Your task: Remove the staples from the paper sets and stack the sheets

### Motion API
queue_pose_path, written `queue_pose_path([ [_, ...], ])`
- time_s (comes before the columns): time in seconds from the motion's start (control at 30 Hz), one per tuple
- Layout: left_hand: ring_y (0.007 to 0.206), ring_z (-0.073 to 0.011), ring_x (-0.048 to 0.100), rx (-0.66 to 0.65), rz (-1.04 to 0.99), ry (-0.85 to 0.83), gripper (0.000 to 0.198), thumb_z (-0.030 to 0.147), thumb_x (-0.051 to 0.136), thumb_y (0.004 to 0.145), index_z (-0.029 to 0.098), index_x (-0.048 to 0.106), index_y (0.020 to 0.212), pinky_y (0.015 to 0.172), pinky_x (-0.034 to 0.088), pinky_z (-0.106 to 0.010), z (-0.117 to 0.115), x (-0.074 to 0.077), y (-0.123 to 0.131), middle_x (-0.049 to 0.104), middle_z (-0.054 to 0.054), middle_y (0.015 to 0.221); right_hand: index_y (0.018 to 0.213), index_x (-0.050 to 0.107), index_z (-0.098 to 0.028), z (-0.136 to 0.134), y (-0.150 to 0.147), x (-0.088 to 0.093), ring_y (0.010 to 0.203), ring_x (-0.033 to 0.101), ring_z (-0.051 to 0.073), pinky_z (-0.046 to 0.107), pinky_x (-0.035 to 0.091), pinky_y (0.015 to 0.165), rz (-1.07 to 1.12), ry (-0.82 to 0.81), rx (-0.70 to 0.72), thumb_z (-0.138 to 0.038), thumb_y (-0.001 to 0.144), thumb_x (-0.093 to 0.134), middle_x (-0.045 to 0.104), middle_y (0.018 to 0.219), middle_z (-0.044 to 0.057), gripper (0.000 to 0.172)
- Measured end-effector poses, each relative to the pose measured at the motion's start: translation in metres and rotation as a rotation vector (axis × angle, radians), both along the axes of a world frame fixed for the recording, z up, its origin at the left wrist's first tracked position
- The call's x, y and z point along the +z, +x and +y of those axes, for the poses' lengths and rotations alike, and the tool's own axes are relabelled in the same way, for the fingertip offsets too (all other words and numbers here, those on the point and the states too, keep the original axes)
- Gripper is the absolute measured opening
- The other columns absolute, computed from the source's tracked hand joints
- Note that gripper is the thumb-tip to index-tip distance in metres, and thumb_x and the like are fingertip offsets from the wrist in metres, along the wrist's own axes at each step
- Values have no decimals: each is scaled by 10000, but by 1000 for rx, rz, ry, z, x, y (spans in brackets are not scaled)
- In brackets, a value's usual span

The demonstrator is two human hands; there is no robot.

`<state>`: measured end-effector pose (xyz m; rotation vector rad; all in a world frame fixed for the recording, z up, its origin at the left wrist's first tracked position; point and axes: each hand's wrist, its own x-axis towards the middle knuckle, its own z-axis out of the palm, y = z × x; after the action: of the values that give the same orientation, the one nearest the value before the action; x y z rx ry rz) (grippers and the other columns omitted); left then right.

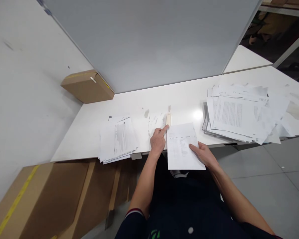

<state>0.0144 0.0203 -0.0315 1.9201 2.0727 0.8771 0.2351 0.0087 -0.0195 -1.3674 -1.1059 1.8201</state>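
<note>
A printed white sheet (180,149) extends over the table's front edge, with my right hand (203,154) closed on its right side, thumb on top. Its upper left corner lies close to a small cream-coloured object (168,119) on the table. My left hand (158,141) rests at the sheet's left, index finger stretched out to the near end of that object, the other fingers curled. To the left lies a smaller pile of papers (119,139). On the right is a larger, uneven heap of printed papers (236,114).
A grey panel (149,43) rises behind the white table (89,132). One cardboard box (87,88) sits at the table's back left corner. Larger cardboard boxes (49,199) stand below the left front edge. Dark stains mark the middle of the tabletop.
</note>
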Motion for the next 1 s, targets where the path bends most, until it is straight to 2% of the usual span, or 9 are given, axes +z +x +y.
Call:
queue_pose_path([
  [0.13,763,-139,498,12,71,-28,517,65,355,811,355,477,1222,608,391,-234,1,0,1,485,-35,939,1041,605,-161,0,-2,3,732,669,226,319,538,644,-27,5,0,-365,751,586,706,887,71,355],
  [0.27,794,-137,507,12,106,-10,546,56,326,817,337,412,1277,617,412,-227,-2,0,2,492,-41,959,1018,601,-150,0,3,13,727,668,221,299,533,624,-75,26,-26,-356,735,602,708,853,69,350],
  [0.43,940,-151,505,-13,-8,201,421,135,334,863,213,429,1266,819,430,-266,-27,1,-2,557,-70,992,1032,593,-131,12,34,37,692,658,216,301,522,579,-229,114,-230,-351,718,609,699,863,88,383],
  [0.53,939,-164,510,117,13,324,293,182,394,857,182,549,1105,856,417,-303,-51,5,-21,599,-70,962,1024,610,-133,32,61,57,821,640,233,325,507,687,-429,245,-444,-356,720,604,669,984,119,377],
  [0.6,928,-176,516,271,61,359,226,214,435,841,165,578,1008,862,410,-328,-66,10,-43,609,-74,935,1037,613,-155,47,81,70,928,607,269,369,477,774,-564,307,-501,-395,732,587,637,1061,126,388],
  [0.67,948,-199,510,446,128,326,221,260,471,820,149,572,982,887,390,-360,-77,15,-66,602,-86,943,1086,597,-177,61,100,80,971,582,316,431,452,815,-694,306,-484,-451,748,555,617,1086,136,436],
  [0.77,1011,-258,477,613,230,133,348,343,538,760,134,546,1038,900,366,-416,-85,20,-92,571,-117,1006,1265,464,-194,73,124,87,1077,500,394,527,380,892,-946,344,-520,-518,756,518,589,1102,158,606],
  [0.87,1030,-301,452,653,270,-69,438,392,564,718,141,539,1075,858,380,-437,-87,22,-101,539,-139,1054,1356,326,-241,68,134,84,1129,453,405,550,315,950,-1097,569,-605,-535,776,479,521,1197,146,668],
  [1.0,993,-285,471,623,261,-140,347,383,502,747,143,585,984,867,378,-419,-86,26,-102,559,-134,999,1334,346,-277,48,115,77,920,591,354,493,418,842,-999,753,-536,-515,821,422,539,1191,124,571],
])
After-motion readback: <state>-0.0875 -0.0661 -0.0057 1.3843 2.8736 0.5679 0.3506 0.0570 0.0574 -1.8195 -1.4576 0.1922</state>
